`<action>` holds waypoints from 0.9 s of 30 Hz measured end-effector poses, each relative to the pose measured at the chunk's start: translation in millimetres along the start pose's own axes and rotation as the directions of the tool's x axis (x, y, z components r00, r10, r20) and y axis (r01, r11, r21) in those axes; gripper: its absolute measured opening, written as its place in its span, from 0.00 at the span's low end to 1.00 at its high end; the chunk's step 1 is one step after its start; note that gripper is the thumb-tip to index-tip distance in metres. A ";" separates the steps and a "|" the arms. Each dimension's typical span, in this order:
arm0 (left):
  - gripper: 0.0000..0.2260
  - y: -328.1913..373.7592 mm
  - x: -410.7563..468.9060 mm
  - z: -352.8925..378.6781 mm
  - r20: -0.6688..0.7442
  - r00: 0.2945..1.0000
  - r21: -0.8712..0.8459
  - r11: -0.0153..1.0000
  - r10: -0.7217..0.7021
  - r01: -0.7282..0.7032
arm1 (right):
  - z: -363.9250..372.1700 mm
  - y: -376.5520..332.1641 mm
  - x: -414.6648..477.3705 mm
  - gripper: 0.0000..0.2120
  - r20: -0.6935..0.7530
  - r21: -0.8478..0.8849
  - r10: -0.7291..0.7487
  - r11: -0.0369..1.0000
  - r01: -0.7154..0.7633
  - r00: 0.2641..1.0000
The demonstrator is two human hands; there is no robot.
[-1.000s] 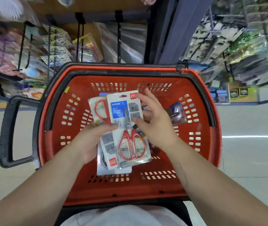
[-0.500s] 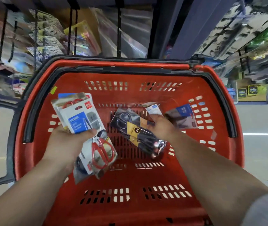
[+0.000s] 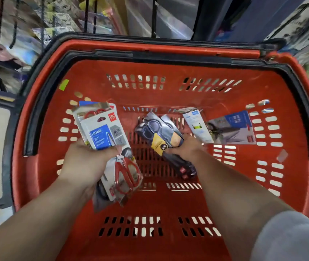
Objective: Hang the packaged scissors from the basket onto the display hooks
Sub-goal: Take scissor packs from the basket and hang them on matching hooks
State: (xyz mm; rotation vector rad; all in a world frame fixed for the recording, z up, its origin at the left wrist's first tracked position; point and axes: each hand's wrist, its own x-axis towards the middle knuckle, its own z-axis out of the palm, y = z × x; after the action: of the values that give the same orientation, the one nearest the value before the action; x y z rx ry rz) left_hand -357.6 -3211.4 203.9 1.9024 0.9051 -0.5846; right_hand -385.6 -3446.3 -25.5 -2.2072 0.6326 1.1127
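The top pack [image 3: 105, 136] of red-handled scissors is a white-and-grey card with a blue panel reading HOME and a small red logo at its upper corner. The scissors [image 3: 126, 174] sit under clear plastic, blades pointing up the card and 2 red loops at the lower end. This pack fronts a fanned stack held over the left half of the basket [image 3: 150, 95]. Behind it a second pack [image 3: 93, 114] shows red handles at its top edge. More card edges show behind that, but I cannot tell how many. The left hand [image 3: 86, 161] grips the stack around its middle, thumb across the front.

At the centre of the basket floor lies a dark pack [image 3: 156, 129] with black-handled scissors and a yellow label. The right hand [image 3: 185, 148] holds it by its right edge, fingers tucked beneath it.

Towards the basket's right wall leans a narrow white pack [image 3: 197, 127]. Just beside it a grey-and-blue pack [image 3: 232, 130] rests against the slotted wall. The basket is red plastic with a black rim band and a yellow-green sticker [image 3: 64, 84] on its left inner wall. Beyond its far rim, black display hooks [image 3: 153, 16] stand among blurred goods. A grey sleeve [image 3: 291, 238] shows at the basket's near right corner.
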 end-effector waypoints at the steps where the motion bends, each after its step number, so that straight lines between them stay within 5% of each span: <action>1: 0.11 -0.4 0.7 -0.7 -0.002 1.000 0.000 1.000 -0.007 0.007 | -0.5 -2.3 -1.5 0.44 -0.009 -0.036 -0.014 0.999 0.014 1.000; 6: 0.10 -4.7 3.8 -2.6 -0.001 1.000 -0.013 1.000 -0.021 0.021 | 2.0 -10.7 -8.7 0.42 -0.002 -0.083 -0.037 0.996 0.037 0.999; 12: 0.11 -8.5 7.4 1.9 0.007 0.999 -0.015 0.999 -0.048 0.048 | -4.2 -17.9 -10.2 0.53 -0.058 -0.119 0.030 0.992 -0.037 0.998; 15: 0.11 -9.4 6.7 1.3 0.013 0.999 -0.013 0.999 -0.039 0.039 | -10.1 -24.2 -10.3 0.46 0.015 -0.264 -0.029 0.964 0.031 0.999; 21: 0.12 -11.5 0.5 1.5 0.043 0.999 -0.008 1.000 0.005 -0.005 | -18.5 -22.0 -25.6 0.24 0.071 -0.121 -0.176 0.976 0.183 0.982; 27: 0.14 -3.0 -17.9 1.4 0.054 0.996 -0.089 0.994 0.068 -0.063 | -75.0 -19.1 -75.4 0.22 0.048 -0.054 -0.308 0.949 0.310 0.950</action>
State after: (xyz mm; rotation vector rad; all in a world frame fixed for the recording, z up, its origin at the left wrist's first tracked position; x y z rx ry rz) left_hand -371.0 -3218.0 214.2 1.8209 0.8162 -0.5483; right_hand -372.7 -3472.3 78.6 -2.2340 0.2252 1.0179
